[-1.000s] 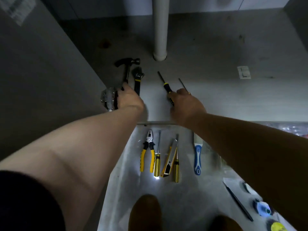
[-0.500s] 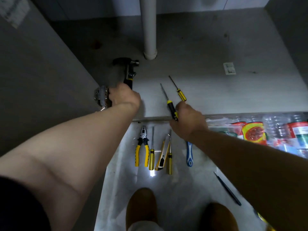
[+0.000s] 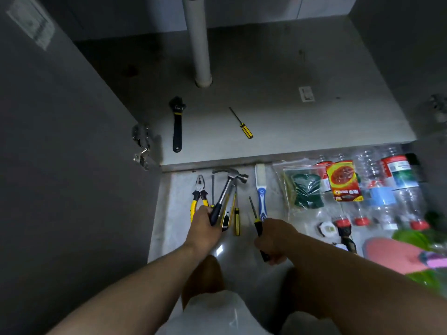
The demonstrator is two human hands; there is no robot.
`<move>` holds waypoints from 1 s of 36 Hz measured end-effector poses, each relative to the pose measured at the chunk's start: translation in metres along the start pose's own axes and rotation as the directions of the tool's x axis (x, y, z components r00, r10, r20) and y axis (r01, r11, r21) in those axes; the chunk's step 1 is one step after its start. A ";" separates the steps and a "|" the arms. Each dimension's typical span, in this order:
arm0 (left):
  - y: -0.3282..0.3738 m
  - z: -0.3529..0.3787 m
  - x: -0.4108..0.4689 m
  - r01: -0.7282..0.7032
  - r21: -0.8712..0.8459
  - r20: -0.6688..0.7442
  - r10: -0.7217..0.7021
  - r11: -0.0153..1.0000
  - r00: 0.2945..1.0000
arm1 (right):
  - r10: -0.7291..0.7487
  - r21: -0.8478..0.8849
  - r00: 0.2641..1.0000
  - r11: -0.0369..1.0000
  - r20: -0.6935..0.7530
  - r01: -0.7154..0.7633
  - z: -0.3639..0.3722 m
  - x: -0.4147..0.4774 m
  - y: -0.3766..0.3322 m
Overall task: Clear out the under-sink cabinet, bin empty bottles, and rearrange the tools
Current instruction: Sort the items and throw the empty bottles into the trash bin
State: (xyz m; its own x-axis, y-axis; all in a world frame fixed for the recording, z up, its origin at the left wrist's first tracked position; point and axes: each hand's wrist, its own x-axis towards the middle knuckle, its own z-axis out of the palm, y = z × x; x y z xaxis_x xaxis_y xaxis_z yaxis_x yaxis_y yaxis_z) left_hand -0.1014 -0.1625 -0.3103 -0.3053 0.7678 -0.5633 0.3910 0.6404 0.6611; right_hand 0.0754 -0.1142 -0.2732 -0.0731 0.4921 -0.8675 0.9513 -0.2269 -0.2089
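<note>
Left hand grips the hammer; right hand grips a screwdriver, both outside the cabinet.

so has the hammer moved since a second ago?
Yes. The hammer came from near the drain pipe out past the cabinet lip; left hand grips it.

This is looking like a home, maybe a kitchen, though the dim light is making that hard to tell. A white round pipe is coming down to the flat grey cupboard floor, as under a sink. A shiny metal door hinge is sitting at the left side. Clear plastic bottles with red caps and a red and yellow food packet are lying on the pale floor in front.
</note>
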 end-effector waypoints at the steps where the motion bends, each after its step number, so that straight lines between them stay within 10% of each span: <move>1: -0.003 0.004 0.001 0.023 -0.014 0.031 -0.023 1.000 0.999 | 0.017 -0.005 1.000 1.000 0.000 -0.017 0.001 0.002 0.003; 14: -0.001 0.022 0.048 0.182 0.155 0.077 -0.195 0.971 0.978 | 0.123 0.060 0.972 0.992 -0.198 -0.114 -0.002 0.040 0.028; 24: 0.012 0.012 0.038 -0.009 0.321 0.015 0.004 0.947 1.000 | 0.130 0.010 0.945 0.991 -0.299 -0.133 0.001 0.040 0.018; 31: 0.068 -0.028 0.056 -0.365 0.311 -0.297 0.454 0.878 0.840 | -0.122 0.001 0.885 0.991 -0.449 0.137 -0.034 0.036 -0.015; 36: 0.100 -0.067 0.096 -0.198 0.462 -0.503 0.439 0.864 0.744 | -0.351 -0.094 0.699 0.921 -0.623 0.379 -0.081 0.042 -0.053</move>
State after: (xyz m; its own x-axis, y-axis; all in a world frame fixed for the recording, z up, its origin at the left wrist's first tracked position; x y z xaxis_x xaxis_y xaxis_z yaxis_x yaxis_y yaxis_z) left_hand -0.1497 -0.0238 -0.2656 -0.4924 0.8619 0.1209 0.7997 0.3933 0.4536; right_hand 0.0463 -0.0136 -0.2620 -0.1983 0.9471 -0.2522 0.8763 0.0561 -0.4785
